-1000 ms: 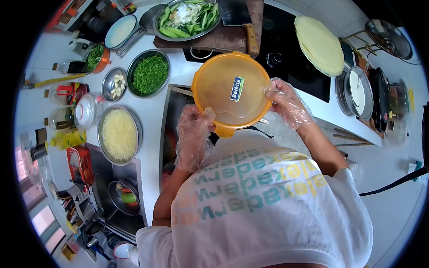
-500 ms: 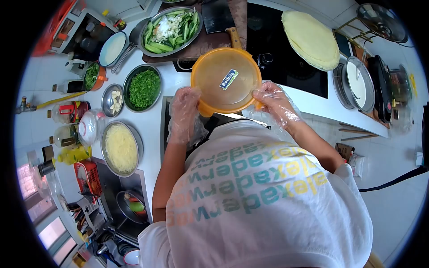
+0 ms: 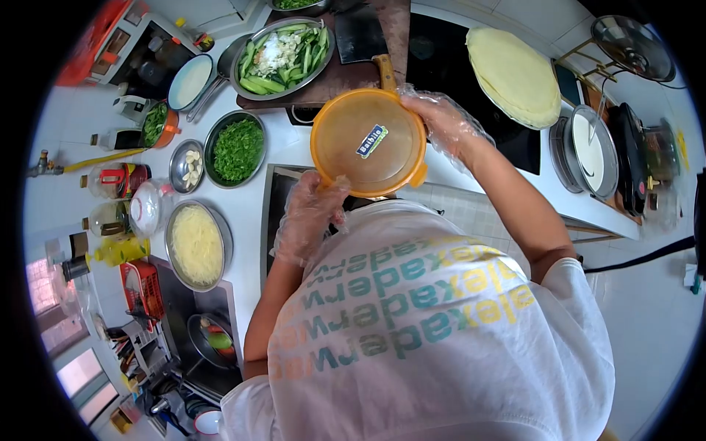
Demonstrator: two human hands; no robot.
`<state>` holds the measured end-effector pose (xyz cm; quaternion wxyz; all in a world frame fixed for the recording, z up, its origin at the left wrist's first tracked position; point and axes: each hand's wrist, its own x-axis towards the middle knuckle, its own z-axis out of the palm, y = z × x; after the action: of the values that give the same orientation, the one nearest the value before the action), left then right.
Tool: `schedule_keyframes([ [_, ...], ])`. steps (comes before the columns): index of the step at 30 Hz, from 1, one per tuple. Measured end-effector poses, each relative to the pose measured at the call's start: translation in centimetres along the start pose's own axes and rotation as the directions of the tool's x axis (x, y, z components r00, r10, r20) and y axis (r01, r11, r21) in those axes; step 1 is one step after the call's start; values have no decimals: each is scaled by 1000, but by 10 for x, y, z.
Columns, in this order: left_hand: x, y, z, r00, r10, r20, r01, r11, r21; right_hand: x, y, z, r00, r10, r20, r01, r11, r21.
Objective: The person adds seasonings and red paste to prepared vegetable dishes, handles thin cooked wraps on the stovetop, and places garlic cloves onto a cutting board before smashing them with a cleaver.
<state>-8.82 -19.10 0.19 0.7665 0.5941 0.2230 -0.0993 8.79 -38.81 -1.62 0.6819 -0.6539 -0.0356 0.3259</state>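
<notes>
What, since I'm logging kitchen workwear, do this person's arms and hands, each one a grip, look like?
The left grip and right grip each wear a clear, crinkled plastic glove, loose around the wrist. The forearms are bare, below short white sleeves.

Container (image 3: 353, 167): orange rim; label (image 3: 372, 141) blue, white, green. Shirt (image 3: 456, 389) white; lettering (image 3: 408, 303) teal, yellow, orange. Basket (image 3: 151, 292) red.
</notes>
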Motion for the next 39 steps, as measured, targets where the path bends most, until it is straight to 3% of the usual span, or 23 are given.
schedule_keyframes([
  [3,-2,8,1,998,64,-21,-59,983,172,15,-6,2,1000,-26,-4,27,1000,10],
  [6,18,-7,-5,903,387,-186,-260,837,480,9,-21,17,981,-139,-139,108,971,-212],
  [7,25,-3,-7,920,343,-191,-258,894,366,5,-25,23,961,-198,-193,131,941,-312],
  [10,46,11,-8,951,263,-164,-256,965,64,23,-7,13,855,-517,-35,363,645,-673],
  [12,49,22,2,951,278,-133,-287,956,-60,18,-8,17,774,-633,-11,445,556,-702],
  [15,71,13,-6,989,147,11,-137,949,-285,17,-5,17,666,-745,46,512,411,-754],
  [19,73,13,-8,992,120,39,-97,925,-366,17,2,17,566,-821,74,541,301,-785],
  [24,68,21,1,987,161,8,-138,869,-475,20,4,18,612,-790,35,550,393,-736],
  [27,70,25,7,982,73,-176,-148,872,-466,21,5,18,641,-767,17,546,440,-713],
  [30,82,14,2,972,227,-58,-229,868,-441,18,-2,20,640,-769,2,562,466,-684],
  [31,84,11,3,968,234,-92,-250,866,-433,16,-7,21,635,-773,-6,569,472,-673],
  [34,77,16,12,945,274,-176,-323,853,-410,2,-37,33,755,-654,-32,527,636,-563],
  [38,64,27,15,906,342,-249,-415,832,-367,-8,-60,57,638,-770,7,604,495,-625],
  [39,60,30,14,902,341,-264,-420,834,-357,-15,-72,64,758,-651,27,541,605,-585],
])
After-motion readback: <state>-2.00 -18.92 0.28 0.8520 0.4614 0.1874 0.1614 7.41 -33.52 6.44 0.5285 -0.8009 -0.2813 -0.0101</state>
